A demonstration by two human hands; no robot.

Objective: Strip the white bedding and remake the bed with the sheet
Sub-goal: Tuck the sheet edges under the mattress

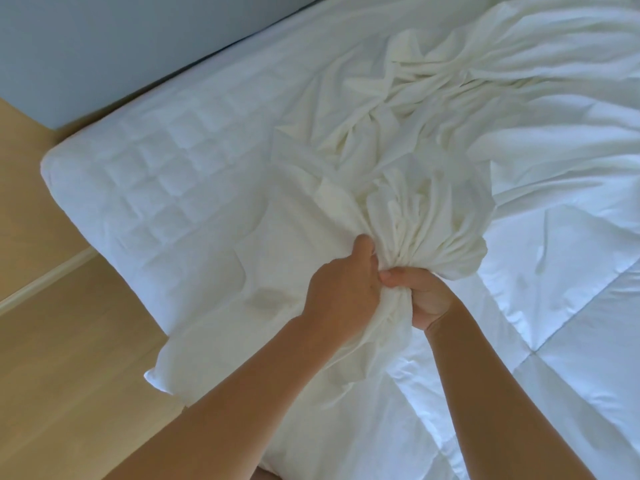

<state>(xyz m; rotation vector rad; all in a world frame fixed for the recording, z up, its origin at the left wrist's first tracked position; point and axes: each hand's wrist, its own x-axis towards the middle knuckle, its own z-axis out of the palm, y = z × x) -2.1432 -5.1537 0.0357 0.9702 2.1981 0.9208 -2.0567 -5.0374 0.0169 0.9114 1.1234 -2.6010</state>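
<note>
A cream-white sheet (426, 140) lies crumpled across the bed, bunched into a thick gather near the bed's front left. My left hand (341, 289) and my right hand (420, 294) grip that gather side by side, fingers curled round the cloth. A tail of the sheet hangs down between my forearms. Under it lies a white quilted mattress pad (162, 188), bare at the left corner. A white quilted duvet (561, 306) covers the bed's right side.
Light wooden floor (69, 358) runs along the bed's left side, with a pale skirting strip. A blue-grey wall (104, 46) stands behind the bed's far left edge. The mattress corner juts out at the left.
</note>
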